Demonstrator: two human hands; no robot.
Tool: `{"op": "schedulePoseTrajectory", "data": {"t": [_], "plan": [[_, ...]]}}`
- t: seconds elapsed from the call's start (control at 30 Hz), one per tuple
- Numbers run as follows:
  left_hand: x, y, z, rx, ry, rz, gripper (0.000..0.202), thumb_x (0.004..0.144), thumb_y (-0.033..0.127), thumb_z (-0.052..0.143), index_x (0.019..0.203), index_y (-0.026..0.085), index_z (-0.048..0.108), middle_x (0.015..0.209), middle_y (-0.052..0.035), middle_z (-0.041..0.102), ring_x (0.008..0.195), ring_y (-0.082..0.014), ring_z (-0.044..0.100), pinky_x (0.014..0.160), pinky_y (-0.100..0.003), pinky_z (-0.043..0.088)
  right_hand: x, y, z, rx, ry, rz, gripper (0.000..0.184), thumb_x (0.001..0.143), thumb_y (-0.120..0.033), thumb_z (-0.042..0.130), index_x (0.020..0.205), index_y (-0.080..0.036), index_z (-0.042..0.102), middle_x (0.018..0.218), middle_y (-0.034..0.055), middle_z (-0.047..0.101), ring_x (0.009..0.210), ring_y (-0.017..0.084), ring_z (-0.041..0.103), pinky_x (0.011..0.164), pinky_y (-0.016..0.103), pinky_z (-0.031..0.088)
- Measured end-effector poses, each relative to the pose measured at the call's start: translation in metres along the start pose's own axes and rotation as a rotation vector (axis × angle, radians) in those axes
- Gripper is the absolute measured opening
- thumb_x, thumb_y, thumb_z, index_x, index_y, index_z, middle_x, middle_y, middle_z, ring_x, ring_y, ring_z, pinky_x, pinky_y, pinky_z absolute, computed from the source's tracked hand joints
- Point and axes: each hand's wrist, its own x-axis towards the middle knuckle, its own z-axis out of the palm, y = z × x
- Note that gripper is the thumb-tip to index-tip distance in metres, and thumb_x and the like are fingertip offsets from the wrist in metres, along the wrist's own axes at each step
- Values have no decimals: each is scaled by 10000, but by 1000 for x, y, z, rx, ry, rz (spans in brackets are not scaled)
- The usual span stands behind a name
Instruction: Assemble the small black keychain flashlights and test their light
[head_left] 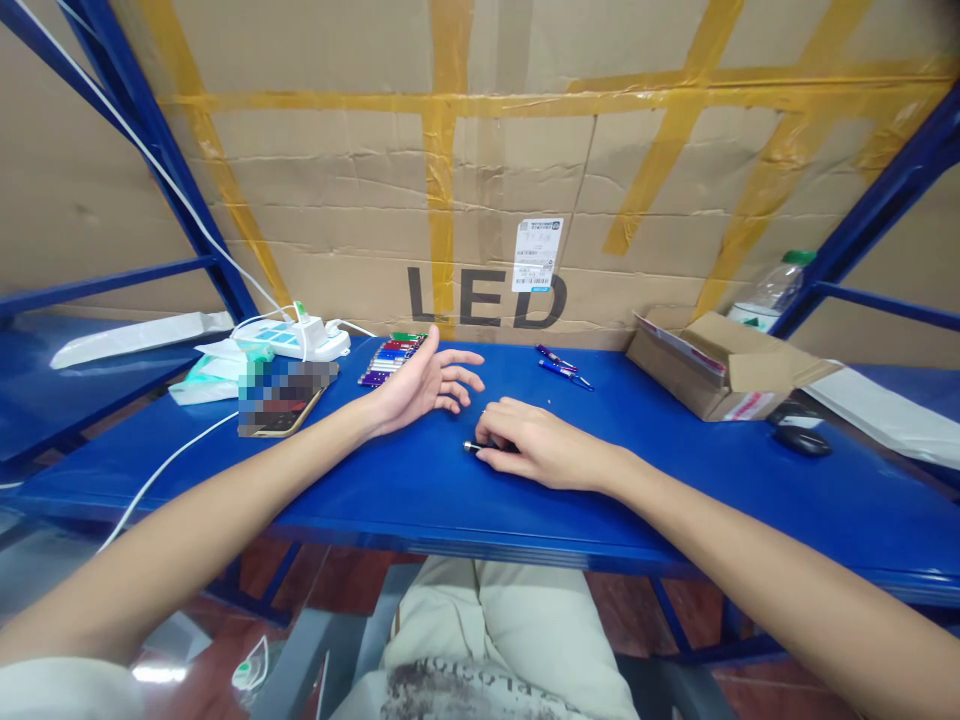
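Observation:
My left hand point(431, 380) lies on the blue table point(420, 490), palm turned up and inward, fingers spread, holding nothing. It rests just right of a row of small coloured pens point(391, 358). My right hand point(536, 445) lies palm down in the middle of the table with its fingers curled over a small dark pen-like object point(472, 448), whose metal tip sticks out to the left. Two blue pens point(561, 366) lie beyond my right hand.
A white power strip point(304, 335) with cables, a phone point(281, 412) and a folded teal cloth point(217, 375) sit at the left. An open cardboard box point(720, 372), a black mouse point(801, 440) and a plastic bottle point(772, 288) stand right. A taped cardboard wall closes the back.

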Motion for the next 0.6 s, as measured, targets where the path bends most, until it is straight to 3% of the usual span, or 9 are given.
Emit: {"op": "schedulePoseTrajectory", "data": {"t": [0.4,0.6], "plan": [[-1,1,0,-15,5,-3,866,952,910,427,1290,158,694,1054,-127,750,811,-205,673,721,-305,524,0,2,-3,193,275,192,161,1091,-385,569,1100,-251,481,972,5,624,812,174,561,758,305,452],[-1,0,0,-13,8,-4,862,965,903,402,1296,163,694,1069,-136,755,815,-213,681,716,-312,513,-1,8,-1,144,276,219,156,1096,-377,556,1153,-249,487,1002,17,650,814,179,589,771,308,472]]}}
